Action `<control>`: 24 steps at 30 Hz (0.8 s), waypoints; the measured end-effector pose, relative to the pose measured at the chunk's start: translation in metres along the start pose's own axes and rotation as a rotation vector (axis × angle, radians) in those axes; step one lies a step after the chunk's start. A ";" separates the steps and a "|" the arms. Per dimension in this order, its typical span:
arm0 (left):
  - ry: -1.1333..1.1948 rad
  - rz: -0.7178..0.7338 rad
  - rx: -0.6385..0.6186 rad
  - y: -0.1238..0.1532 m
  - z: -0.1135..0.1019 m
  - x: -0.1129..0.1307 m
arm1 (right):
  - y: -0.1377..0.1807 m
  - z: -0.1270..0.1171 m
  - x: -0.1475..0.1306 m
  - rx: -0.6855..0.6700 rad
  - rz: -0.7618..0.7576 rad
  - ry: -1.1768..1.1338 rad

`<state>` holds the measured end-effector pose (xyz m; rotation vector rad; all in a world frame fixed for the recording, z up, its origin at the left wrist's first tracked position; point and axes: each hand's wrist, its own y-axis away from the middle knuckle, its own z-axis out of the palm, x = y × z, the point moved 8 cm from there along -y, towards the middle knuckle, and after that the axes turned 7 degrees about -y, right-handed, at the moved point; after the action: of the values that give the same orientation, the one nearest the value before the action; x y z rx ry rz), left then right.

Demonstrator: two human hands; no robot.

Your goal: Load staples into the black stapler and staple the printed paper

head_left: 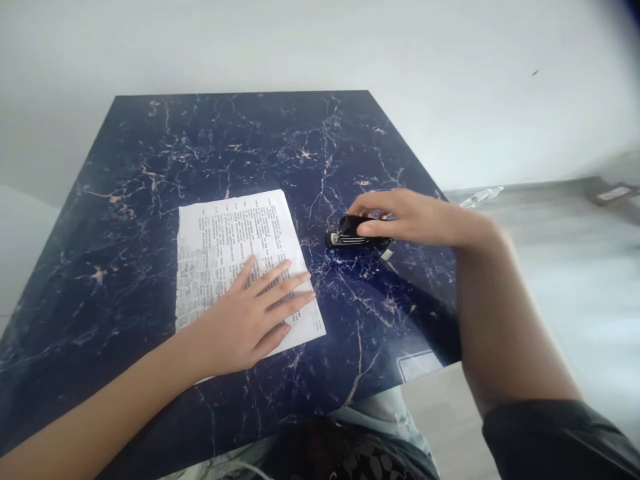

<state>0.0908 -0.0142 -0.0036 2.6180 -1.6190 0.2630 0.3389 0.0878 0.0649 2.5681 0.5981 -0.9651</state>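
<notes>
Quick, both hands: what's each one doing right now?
Left hand: open, spread flat on the paper.
Right hand: closed, holding the stapler.

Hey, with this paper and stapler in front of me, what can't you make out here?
All in the head view:
- Wording on the paper: too small to read, and partly covered by the left hand.
- Back part of the black stapler: hidden by the right hand.
- Object on the floor at far right: blurred and cut off by the picture's right edge.
</notes>
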 end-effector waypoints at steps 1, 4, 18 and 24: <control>0.001 0.000 0.009 0.000 0.001 -0.001 | 0.007 -0.014 0.004 0.021 -0.010 0.002; -0.004 0.005 0.037 -0.001 0.004 -0.001 | 0.022 -0.041 0.015 0.034 -0.017 -0.015; -0.024 -0.016 0.009 -0.005 0.006 0.001 | -0.016 0.006 0.027 -0.130 -0.030 -0.033; -0.007 -0.042 0.017 -0.005 0.005 0.000 | -0.011 0.004 0.039 -0.158 0.003 0.065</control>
<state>0.0960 -0.0121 -0.0084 2.6653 -1.5682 0.2678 0.3579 0.1060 0.0331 2.4669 0.6607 -0.8029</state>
